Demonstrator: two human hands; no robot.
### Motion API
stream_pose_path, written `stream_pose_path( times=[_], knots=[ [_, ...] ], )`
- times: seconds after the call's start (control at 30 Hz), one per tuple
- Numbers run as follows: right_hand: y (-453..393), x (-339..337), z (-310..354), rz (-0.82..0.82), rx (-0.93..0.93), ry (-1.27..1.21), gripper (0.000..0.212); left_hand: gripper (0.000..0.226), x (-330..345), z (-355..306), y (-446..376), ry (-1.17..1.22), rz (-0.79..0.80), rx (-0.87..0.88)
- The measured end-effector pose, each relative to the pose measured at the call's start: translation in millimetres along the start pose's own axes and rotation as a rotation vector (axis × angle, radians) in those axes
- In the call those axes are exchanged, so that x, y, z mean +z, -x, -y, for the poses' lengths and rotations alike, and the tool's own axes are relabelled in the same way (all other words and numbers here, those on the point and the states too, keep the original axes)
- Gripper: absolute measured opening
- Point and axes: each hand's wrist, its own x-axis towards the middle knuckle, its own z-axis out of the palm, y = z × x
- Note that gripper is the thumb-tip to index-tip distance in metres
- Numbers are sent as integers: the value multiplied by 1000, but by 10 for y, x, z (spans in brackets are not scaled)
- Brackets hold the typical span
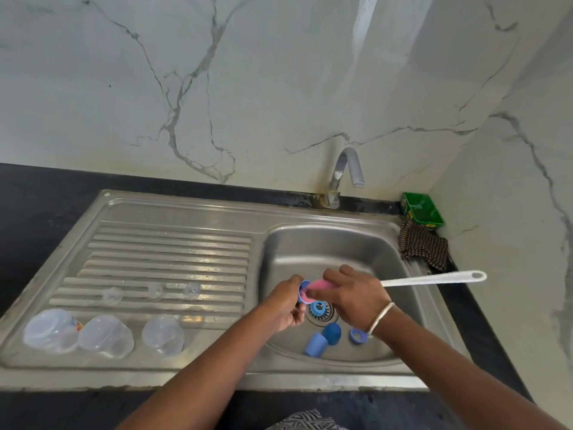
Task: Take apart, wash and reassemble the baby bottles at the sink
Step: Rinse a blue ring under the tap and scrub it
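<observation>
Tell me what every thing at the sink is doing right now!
Left hand: grips a blue cap.
Right hand: holds the brush, pink head in the cap.
Tap: no water seen running.
Three clear bottles: on the drainboard, tops off.
Three clear teats: loose on the drainboard ridges.
Blue caps and rings: lying in the basin.
Checked cloth: crumpled by the sink.

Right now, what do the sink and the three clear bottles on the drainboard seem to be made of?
The sink looks like brushed stainless steel: grey, with soft dull reflections. The three clear bottles seem to be thin transparent plastic, slightly cloudy, with the drainboard showing through them; glass cannot be excluded.
</observation>
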Motion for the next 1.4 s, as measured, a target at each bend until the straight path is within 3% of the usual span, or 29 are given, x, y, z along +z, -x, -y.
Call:
stream_pose_path(
  times=[0.13, 0.27, 0.33, 0.4, 0.47, 0.57, 0.67, 0.77, 0.9, 0.97, 1.03, 1.1, 1.2, 1.3, 1.33, 1.4],
  knots=[
    [-48, 52, 82, -209, 109, 95, 44, 35, 47, -83, 32, -70, -19, 121],
    [-71, 51, 285, -35, 333, 15, 25, 34, 115, -26, -24, -216, -91, 456],
    [-89, 17, 326, 103, 479, -117, 21, 33, 142, 33, -32, -213, -66, 539],
    [-135, -40, 362, 211, 601, -393, 22, 32, 151, 85, -28, -176, -40, 567],
    [-195, -94, 361, 211, 760, -807, 24, 31, 128, 110, -36, -151, -37, 589],
    [-202, -148, 335, 50, 1032, -1603, 24, 32, 95, 88, -40, -173, -8, 625],
    [-227, -199, 309, -47, 1233, -1913, 18, 39, 97, 58, -51, -264, -10, 656],
    [-245, -246, 282, -65, 1189, -1874, 18, 36, 164, 46, 14, -208, 9, 629],
    [-118, -126, 280, -122, 791, -1521, 21, 39, 173, -92, -9, -70, 64, 527],
    [13, -25, 138, -83, 539, -1045, 31, 39, 154, -100, -7, -49, 70, 459],
    [109, 37, -70, -85, 276, -394, 37, 40, 146, -34, 7, 2, 96, 361],
    [130, -21, -140, -149, 204, -79, 33, 41, 179, 0, 31, 53, 121, 309],
    [87, -17, 10, -184, 260, -39, 28, 39, 231, -24, 77, -48, 89, 400],
    [-16, 1, 209, -65, 410, -147, 24, 49, 204, 51, 15, -314, -28, 581],
    [-74, -34, 257, 34, 534, -308, 23, 60, 173, 92, -16, -347, -44, 615],
    [-183, -109, 303, 110, 809, -915, 26, 74, 112, 156, -45, -298, -38, 631]
  ],
)
